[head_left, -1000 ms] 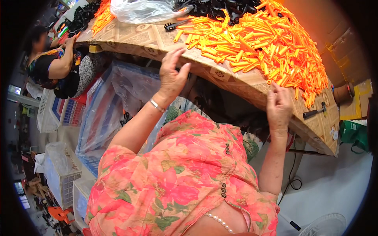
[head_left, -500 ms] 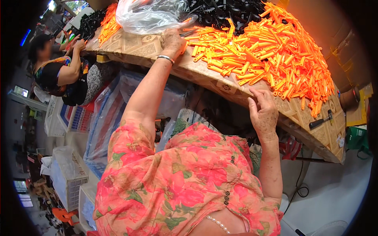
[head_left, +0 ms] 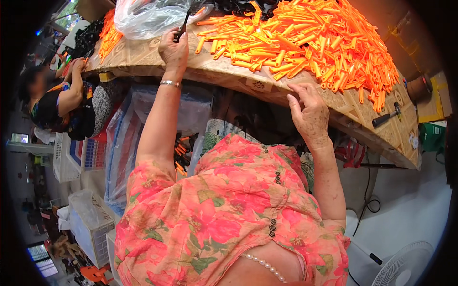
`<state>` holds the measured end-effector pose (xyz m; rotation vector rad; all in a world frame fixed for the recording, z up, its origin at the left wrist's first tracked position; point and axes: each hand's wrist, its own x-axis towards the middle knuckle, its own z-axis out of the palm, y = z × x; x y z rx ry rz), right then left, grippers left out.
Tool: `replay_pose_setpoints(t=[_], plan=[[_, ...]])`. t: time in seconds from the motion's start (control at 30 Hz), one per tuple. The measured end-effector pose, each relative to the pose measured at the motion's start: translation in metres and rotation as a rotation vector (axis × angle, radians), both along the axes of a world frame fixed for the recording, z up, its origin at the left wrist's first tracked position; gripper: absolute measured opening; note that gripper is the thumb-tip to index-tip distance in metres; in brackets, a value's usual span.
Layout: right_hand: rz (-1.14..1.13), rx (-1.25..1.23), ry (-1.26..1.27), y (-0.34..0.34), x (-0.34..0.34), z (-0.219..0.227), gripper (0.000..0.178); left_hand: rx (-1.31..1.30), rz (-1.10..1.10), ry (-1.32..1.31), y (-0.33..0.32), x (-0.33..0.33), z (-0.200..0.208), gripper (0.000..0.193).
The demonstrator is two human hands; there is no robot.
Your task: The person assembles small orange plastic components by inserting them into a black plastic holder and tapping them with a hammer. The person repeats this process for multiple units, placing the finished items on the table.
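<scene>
Over the table's near edge, left of the orange pile, my left hand (head_left: 173, 53) is closed around a slim black part (head_left: 181, 31) that sticks up past the fingertips. Its exact kind is too small to tell. Beside it lies a large heap of orange plastic handle-shaped pieces (head_left: 305, 43), spread over the patterned tabletop (head_left: 138, 50). My right hand (head_left: 310, 114) hovers at the front edge below the heap, thumb and fingers apart and bent, with nothing visible in it.
A clear plastic bag (head_left: 148, 19) rests at the back left, near black parts (head_left: 234, 6). A small hammer (head_left: 386, 116) lies at the right. Another person (head_left: 62, 100) works at the far left. Crates (head_left: 86, 229) and a fan (head_left: 405, 267) stand below.
My left hand has moved up and left, and a black part now shows upright in it. The right hand keeps nearly the same pose. The whole view has shifted slightly.
</scene>
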<state>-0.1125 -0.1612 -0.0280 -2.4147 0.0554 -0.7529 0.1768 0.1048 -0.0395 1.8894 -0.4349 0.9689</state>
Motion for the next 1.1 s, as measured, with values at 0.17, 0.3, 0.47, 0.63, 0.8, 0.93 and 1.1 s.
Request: replay_pose_setpoints(t=[0.17, 0.3, 0.47, 0.63, 0.8, 0.93, 1.1], plan=[[-0.019, -0.294, -0.003, 0.009, 0.018, 0.011, 0.033, -0.384, -0.516, 0.363, -0.027, -0.116, 0.030, 0.014], [-0.076, -0.425, 0.045, 0.012, 0.027, 0.002, 0.036, -0.443, -0.713, 0.593, -0.051, -0.164, 0.033, 0.017], [-0.047, -0.315, -0.005, -0.003, 0.020, -0.004, 0.027, -0.487, -0.847, 0.776, -0.065, -0.180, 0.017, 0.013], [-0.095, -0.031, -0.054, -0.024, 0.016, -0.009, 0.013, -0.494, -0.888, 0.897, -0.074, -0.185, 0.006, 0.016], [-0.075, 0.669, -0.064, -0.044, 0.016, -0.009, 0.018, -0.442, -0.918, 1.026, -0.089, -0.193, 0.009, 0.014], [-0.028, 0.921, -0.135, -0.061, 0.007, -0.013, 0.017, -0.439, -0.939, 1.057, -0.100, -0.192, 0.014, 0.014], [-0.102, 1.045, -0.197, -0.077, -0.011, -0.014, 0.016, -0.421, -0.933, 1.076, -0.107, -0.188, 0.017, 0.014]])
